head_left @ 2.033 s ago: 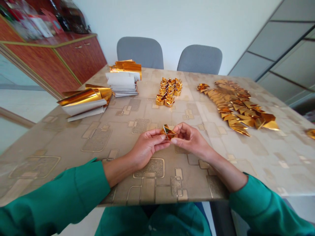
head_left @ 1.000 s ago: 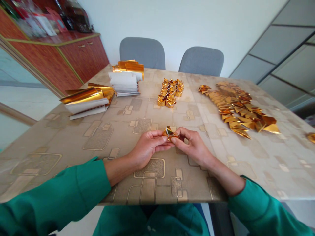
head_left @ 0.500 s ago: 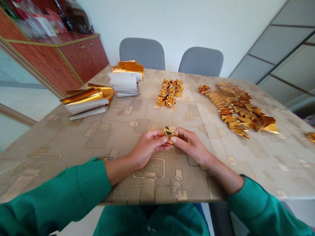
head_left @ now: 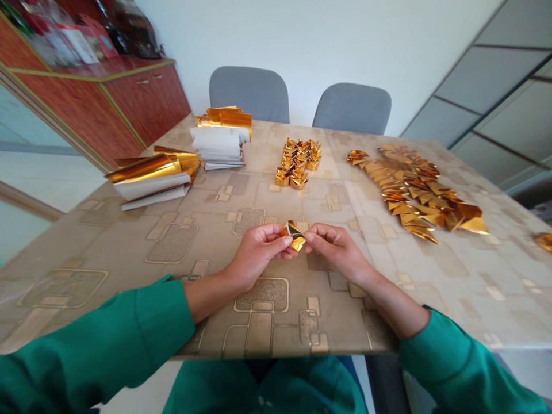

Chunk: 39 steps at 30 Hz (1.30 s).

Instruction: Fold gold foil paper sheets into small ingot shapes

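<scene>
Between my two hands, just above the front of the table, is a small folded piece of gold foil paper (head_left: pixel 296 237). My left hand (head_left: pixel 259 253) pinches its left side between thumb and fingers. On its right edge, the thumb and index finger of my right hand (head_left: pixel 338 250) are pinched together. Straight ahead stands a cluster of finished-looking gold paper ingots (head_left: pixel 298 164) in short rows. To the right lies a spread pile of flat folded gold paper pieces (head_left: pixel 414 190).
Stacks of gold-and-white paper sheets (head_left: pixel 219 144) and a curled bundle of sheets (head_left: pixel 153 175) lie on the left of the patterned table (head_left: pixel 207 310). Two grey chairs (head_left: pixel 249 95) stand behind it. One more gold piece (head_left: pixel 544 240) sits at the right edge.
The foil piece has turned a little, showing more of its bright front face. My right thumb has moved off that face to the piece's right edge; my left hand keeps its grip.
</scene>
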Tool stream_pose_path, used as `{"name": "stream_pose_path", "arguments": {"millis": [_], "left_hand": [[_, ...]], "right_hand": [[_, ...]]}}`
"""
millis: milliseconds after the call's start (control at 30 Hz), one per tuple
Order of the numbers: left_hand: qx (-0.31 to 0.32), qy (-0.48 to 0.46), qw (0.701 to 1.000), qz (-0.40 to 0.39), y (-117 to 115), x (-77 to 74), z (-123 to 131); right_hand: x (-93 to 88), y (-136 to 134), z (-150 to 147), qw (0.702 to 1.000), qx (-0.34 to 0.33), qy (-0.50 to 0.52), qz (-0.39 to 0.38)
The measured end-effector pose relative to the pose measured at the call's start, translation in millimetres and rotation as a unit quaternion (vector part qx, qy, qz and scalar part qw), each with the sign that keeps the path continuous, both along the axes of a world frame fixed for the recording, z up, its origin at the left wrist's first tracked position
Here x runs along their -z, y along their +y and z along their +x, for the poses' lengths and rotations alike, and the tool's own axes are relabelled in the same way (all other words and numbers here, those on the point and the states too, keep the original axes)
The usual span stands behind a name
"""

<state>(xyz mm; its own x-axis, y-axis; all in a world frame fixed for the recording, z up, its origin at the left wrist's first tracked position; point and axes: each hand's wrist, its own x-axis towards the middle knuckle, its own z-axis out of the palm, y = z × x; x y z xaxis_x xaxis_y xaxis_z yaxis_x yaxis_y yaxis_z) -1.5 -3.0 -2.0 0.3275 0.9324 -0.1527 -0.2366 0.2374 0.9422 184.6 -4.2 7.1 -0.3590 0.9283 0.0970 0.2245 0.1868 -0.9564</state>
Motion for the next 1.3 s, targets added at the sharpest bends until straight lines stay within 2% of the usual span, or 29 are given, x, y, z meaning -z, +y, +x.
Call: {"name": "stream_pose_path", "arguments": {"millis": [133, 333, 433, 700, 933, 1100, 1300], "left_hand": [[0.002, 0.016, 1.000, -0.005, 1, -0.2, -1], [-0.008, 0.000, 1.000, -0.026, 2, -1.3, -3], [0.010, 0.012, 1.000, -0.011, 0, -2.2, -2], [0.044, -0.008, 0.999, -0.003, 0, 3.3, -1], [0.054, 0.022, 0.998, -0.004, 1, 2.3, -1], [0.049, 0.048, 0.997, 0.019, 3, 1.0, 0], [0.005, -0.024, 0.999, -0.032, 0, 2.5, -1]], "right_hand": [[1.0, -1, 2, 0.996, 0.040, -0.061, 0.051], [-4.8, -2, 1, 0.995, 0.031, -0.076, 0.062], [-5.5, -3, -2, 0.994, 0.030, -0.091, 0.058], [2.7, -2, -3, 0.999, 0.032, -0.028, 0.026], [7.4, -2, -7, 0.997, 0.038, -0.041, 0.045], [4.9, -5, -10, 0.995, 0.031, -0.079, 0.062], [2.4, -1, -7, 0.999, 0.013, 0.011, 0.042]]}}
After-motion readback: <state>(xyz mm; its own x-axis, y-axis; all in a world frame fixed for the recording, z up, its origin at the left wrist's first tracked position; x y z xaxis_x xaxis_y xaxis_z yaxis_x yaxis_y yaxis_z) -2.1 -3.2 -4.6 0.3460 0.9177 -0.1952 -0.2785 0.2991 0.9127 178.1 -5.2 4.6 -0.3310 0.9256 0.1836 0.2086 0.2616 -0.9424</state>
